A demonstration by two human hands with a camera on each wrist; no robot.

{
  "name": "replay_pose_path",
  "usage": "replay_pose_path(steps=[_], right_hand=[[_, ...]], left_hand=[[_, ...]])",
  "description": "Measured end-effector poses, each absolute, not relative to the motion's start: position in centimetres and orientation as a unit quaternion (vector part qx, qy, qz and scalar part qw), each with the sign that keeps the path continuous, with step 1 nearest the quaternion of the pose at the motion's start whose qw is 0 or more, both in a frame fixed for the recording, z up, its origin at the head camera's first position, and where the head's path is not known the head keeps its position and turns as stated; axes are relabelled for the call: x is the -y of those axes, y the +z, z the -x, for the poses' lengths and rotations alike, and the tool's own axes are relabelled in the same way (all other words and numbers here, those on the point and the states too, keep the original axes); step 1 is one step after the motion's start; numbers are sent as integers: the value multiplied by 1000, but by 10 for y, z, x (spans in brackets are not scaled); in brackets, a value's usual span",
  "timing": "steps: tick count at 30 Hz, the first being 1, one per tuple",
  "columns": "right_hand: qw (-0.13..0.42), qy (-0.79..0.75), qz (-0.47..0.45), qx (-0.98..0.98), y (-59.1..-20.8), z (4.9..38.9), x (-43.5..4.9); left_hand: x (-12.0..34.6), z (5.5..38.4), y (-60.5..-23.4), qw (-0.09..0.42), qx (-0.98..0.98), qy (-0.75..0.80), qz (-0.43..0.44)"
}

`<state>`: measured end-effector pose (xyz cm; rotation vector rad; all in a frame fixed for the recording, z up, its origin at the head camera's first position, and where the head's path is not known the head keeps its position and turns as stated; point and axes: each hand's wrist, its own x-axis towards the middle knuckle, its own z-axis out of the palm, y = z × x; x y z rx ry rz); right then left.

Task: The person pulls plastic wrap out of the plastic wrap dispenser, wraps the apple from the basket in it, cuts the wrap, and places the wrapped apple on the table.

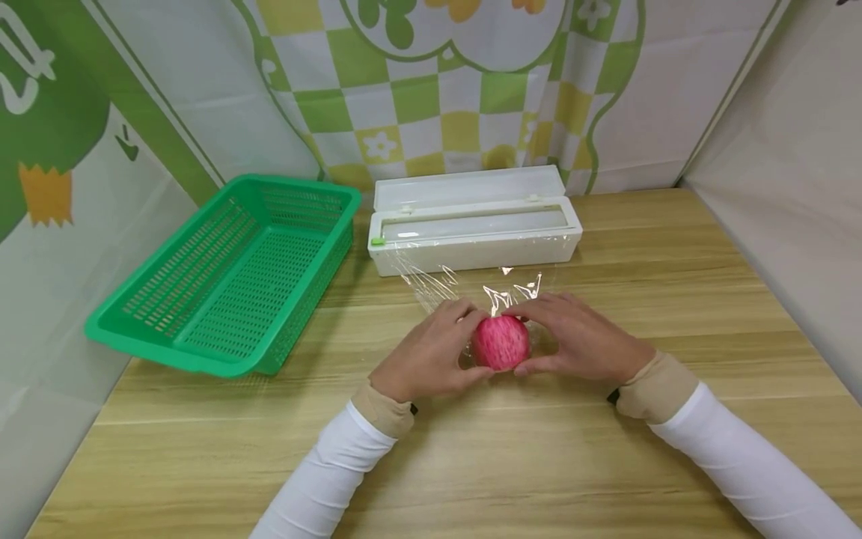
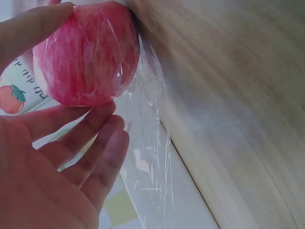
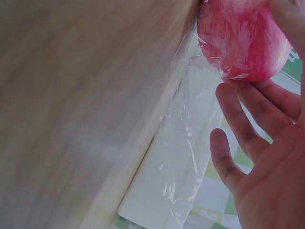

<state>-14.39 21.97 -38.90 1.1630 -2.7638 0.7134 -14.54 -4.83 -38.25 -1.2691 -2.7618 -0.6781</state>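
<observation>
A red apple (image 1: 501,344) sits at the middle of the wooden table, with clear cling film (image 2: 150,157) clinging to its skin. My left hand (image 1: 438,355) holds the apple from the left, thumb on the near side and fingers on the far side. From the right, my right hand (image 1: 582,340) grips it the same way. Behind the hands, the film runs back, creased and shiny, to a white cling film dispenser (image 1: 471,251). In the right wrist view, film wraps the side of the apple (image 3: 238,43) and stretches toward the dispenser (image 3: 152,191).
The dispenser's clear lid (image 1: 471,189) stands raised at the back, and a small green piece (image 1: 378,241) shows at its left end. A green plastic basket (image 1: 161,352) stands to the left. Printed cloth (image 1: 417,101) hangs behind the table (image 1: 471,479).
</observation>
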Motion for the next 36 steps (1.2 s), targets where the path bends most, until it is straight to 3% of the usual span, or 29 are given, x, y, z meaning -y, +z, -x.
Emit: replay_pose_path(steps=[9,32,36], right_hand=[[14,262,-387,884,-390,149,-218],[-91,323,-344,877,-385,165,-215],[-119,316,-332,881,-380,171,-216]], left_hand=[[52,148,-380,3,890,-233,391],[55,152,-378,-56,890,-266,366],[57,149,-373,-20,900,-254,354]])
